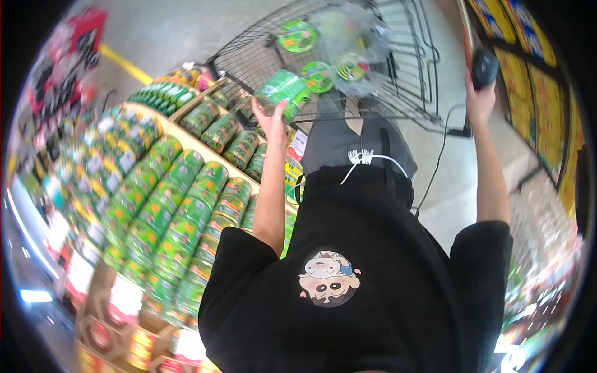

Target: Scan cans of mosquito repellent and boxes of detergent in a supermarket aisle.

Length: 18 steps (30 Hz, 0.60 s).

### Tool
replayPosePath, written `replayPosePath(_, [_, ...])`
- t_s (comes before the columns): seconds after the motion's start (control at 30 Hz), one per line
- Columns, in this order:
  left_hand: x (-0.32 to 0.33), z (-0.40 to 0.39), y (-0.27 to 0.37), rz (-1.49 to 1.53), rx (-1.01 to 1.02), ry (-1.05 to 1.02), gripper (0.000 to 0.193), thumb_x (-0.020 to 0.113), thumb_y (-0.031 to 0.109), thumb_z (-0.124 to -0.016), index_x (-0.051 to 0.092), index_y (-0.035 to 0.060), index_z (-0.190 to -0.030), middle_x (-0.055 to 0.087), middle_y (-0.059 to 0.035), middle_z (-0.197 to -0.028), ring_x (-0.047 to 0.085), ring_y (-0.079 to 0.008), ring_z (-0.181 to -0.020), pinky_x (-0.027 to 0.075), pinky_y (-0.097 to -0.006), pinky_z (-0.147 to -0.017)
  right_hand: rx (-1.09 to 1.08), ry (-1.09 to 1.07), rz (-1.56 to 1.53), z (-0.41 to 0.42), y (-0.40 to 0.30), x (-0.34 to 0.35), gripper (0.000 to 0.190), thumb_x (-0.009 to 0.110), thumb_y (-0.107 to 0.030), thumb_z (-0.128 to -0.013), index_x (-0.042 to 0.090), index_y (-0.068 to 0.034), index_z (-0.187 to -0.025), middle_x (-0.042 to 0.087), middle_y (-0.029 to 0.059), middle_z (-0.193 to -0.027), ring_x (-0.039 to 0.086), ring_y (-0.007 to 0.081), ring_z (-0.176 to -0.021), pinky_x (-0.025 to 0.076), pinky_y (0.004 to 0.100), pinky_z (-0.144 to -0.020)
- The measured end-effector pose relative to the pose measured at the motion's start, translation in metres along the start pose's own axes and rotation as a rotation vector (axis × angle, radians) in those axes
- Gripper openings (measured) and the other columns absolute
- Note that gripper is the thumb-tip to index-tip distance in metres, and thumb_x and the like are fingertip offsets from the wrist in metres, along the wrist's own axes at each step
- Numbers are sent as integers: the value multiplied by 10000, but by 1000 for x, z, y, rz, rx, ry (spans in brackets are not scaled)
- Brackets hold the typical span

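My left hand [271,120] grips a green-labelled can [282,93] at the near side of a black wire shopping cart [252,46]. Fingers and thumb wrap its lower end; whether it touches the cart wires, I cannot tell. Inside the cart are two cans with green round tops, one farther off [298,36] and one nearer [317,77]. Beside them lies a clear plastic bag [347,28] with a can [350,67] showing through. Over on the right, my right hand [480,100] is closed around the black rounded end piece [485,69] of a reddish bar, apparently the cart handle.
A slanted display of green cans [172,219] rises close on my left, with a wooden divider [210,144] and a price card [297,143]. Yellow packages fill a shelf [536,93] at right. A black cord [431,177] hangs near my right side.
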<state>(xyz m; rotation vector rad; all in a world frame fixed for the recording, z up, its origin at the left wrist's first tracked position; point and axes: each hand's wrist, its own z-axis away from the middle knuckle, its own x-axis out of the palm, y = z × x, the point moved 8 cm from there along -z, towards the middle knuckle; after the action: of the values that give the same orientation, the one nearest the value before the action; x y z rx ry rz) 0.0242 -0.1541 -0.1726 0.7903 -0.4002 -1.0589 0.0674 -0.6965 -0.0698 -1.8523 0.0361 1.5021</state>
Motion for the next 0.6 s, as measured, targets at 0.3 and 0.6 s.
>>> replayPosePath(0.3, [-43, 191, 83, -176, 544, 54, 998, 787, 123, -537, 245, 63, -1372, 292, -146, -1373, 284, -267, -1278, 256, -361, -1051, -155, -57, -31, 56, -52, -48, 667, 605, -481, -776, 452, 17, -1191, 570, 223, -1076, 561, 372, -966, 443, 417, -809])
replayPosePath(0.6, [-127, 324, 57, 491, 352, 295, 856, 754, 101, -578, 341, 128, -1327, 445, -105, -1207, 451, -244, -1101, 408, -363, -910, -137, -146, -229, 64, -18, -54, 626, 643, -405, -780, 449, 25, -1193, 567, 209, -1083, 546, 350, -993, 412, 396, -860])
